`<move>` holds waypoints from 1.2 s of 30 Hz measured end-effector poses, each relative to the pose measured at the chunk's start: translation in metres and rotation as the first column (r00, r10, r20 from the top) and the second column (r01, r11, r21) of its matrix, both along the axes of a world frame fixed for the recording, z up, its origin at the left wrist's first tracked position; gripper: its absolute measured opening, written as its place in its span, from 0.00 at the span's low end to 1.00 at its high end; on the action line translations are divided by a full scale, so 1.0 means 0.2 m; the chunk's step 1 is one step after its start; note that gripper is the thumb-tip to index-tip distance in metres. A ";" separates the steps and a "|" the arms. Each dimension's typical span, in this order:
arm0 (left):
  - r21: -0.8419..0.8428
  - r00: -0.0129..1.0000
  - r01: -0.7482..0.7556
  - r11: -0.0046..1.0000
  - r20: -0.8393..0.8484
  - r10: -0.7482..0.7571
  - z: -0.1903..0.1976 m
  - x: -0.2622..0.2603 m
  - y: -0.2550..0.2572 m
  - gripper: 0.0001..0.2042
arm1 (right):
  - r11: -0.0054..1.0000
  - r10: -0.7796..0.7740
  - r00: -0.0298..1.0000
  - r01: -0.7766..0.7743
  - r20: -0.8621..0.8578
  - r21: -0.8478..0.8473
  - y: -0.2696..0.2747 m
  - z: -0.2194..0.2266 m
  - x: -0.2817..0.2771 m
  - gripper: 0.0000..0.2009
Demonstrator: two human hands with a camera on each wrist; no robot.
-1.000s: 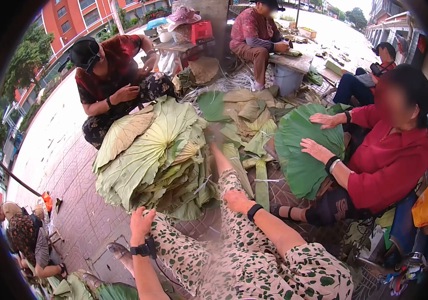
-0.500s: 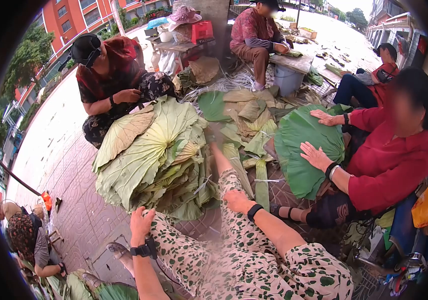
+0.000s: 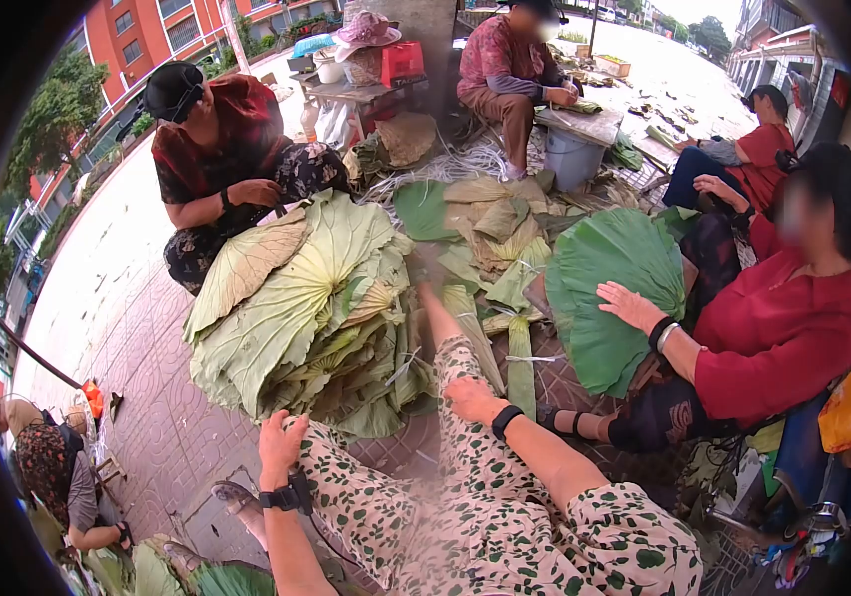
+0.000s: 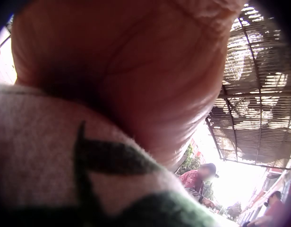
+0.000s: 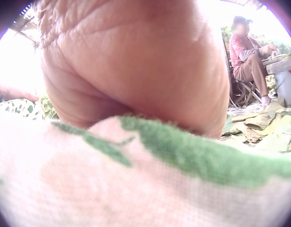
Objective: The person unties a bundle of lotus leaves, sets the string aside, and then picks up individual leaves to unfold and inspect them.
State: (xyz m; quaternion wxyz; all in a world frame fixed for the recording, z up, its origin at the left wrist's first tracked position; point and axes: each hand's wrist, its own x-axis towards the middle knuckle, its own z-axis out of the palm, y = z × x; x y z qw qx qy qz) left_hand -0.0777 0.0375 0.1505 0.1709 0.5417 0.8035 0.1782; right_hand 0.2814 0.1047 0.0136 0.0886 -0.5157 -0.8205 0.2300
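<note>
Leaf pile [image 3: 296, 308] in head view only

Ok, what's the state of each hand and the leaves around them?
left hand: resting on the left knee, holding nothing
right hand: resting on the right knee, holding nothing
lotus leaf pile: stacked on the pavement, untouched
big green leaf: spread out, under a neighbour's hand
folded leaves: tied, lying on the ground

You are resting your left hand [image 3: 280, 447] palm-down on your left knee and your right hand [image 3: 469, 397] on your right knee, both arms reaching forward, fingers relaxed, a band circling each wrist.
</note>
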 end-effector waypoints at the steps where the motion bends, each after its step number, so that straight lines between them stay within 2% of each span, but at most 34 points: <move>1: 0.000 1.000 0.000 1.000 0.000 0.000 0.00 0.00 0.00 0.27 | 1.000 0.000 1.000 0.000 0.000 0.000 0.00 0.00 0.00 0.16; 10: 0.000 1.000 0.018 1.000 -0.009 -0.018 0.00 -0.01 0.00 0.27 | 1.000 -0.003 1.000 0.004 0.011 -0.029 0.00 0.01 0.00 0.16; 36: 0.017 1.000 0.014 1.000 0.009 -0.014 -0.01 -0.01 0.00 0.27 | 0.999 0.004 0.999 -0.001 -0.054 0.052 0.00 -0.03 0.01 0.14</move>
